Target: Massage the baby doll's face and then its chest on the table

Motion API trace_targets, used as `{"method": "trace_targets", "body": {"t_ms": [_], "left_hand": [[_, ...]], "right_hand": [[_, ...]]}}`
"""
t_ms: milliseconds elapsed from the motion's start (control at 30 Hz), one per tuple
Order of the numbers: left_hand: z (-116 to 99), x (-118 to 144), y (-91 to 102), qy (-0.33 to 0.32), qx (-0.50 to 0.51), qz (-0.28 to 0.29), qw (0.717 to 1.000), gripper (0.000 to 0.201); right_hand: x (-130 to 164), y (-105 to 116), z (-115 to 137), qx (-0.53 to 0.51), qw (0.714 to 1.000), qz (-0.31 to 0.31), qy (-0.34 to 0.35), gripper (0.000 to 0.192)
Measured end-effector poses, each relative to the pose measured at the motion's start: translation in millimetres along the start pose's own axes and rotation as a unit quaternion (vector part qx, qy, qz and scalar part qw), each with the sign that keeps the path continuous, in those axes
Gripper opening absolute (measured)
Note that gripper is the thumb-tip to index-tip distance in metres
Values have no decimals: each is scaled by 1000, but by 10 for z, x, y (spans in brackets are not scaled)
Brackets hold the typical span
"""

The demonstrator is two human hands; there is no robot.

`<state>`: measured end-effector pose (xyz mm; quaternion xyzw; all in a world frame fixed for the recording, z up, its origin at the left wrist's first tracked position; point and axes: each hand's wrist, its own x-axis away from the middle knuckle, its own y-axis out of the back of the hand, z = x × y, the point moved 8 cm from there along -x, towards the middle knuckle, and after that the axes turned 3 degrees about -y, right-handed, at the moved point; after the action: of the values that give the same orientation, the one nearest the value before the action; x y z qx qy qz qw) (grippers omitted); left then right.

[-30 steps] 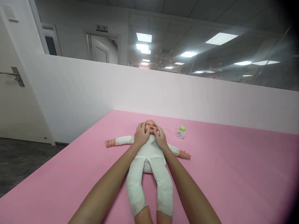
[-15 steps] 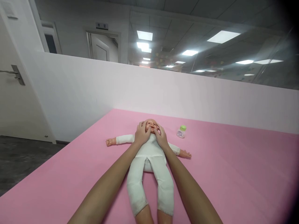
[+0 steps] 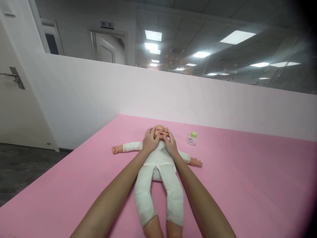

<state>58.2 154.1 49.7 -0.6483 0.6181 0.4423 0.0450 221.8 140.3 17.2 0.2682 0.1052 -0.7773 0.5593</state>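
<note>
A baby doll with a white cloth body lies on its back on the pink surface, its arms spread out and its legs towards me. My left hand cups the left side of the doll's head, its thumb by the mouth and chin. Around the right side of the head curves my right hand, with the thumb near the chin and the fingers along the cheek. The doll's face shows between both hands. Right of the head, apart from my hands, stands a small clear bottle with a green cap.
The pink tabletop reaches back to a low white partition. At the left, a white door with a metal handle stands beyond the table edge, above a dark floor. Ceiling lights shine past the partition.
My hands stay on the doll's head, with the fingers of the right hand slightly shifted. The whole view has moved up a little in the picture; the doll and bottle keep their places.
</note>
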Motion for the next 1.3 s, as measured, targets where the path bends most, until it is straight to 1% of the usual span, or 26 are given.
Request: {"method": "trace_targets", "body": {"t_ms": [200,367,433,567,667,800,900,1033,1233,1300], "left_hand": [[-59,-2,17,-14,2,9,1000,46],[-15,-4,-5,3,1,7,1000,51],[-14,-3,-9,2,2,7,1000,51],[-47,-2,-11,-14,4,12,1000,46],[-45,-4,-13,-15,4,12,1000,45],[-26,-8,-28,-12,6,14,1000,49],[-16,-10,-26,-9,7,13,1000,50],[-29,-11,-22,-14,13,16,1000,43],[-30,-6,-15,-5,28,8,1000,45],[-22,-5,-8,1,33,2,999,47]], "right_hand": [[4,5,72,34,999,7,28,55],[-1,23,19,17,1000,-8,-1,61],[-1,22,26,14,1000,-6,3,61],[3,9,81,36,999,9,27,55],[5,20,69,37,999,3,17,58],[8,25,33,17,1000,-2,-1,63],[8,19,61,23,1000,3,13,59],[4,16,90,44,999,8,30,56],[2,34,27,33,999,-9,2,60],[6,35,41,31,999,-10,3,60]]}}
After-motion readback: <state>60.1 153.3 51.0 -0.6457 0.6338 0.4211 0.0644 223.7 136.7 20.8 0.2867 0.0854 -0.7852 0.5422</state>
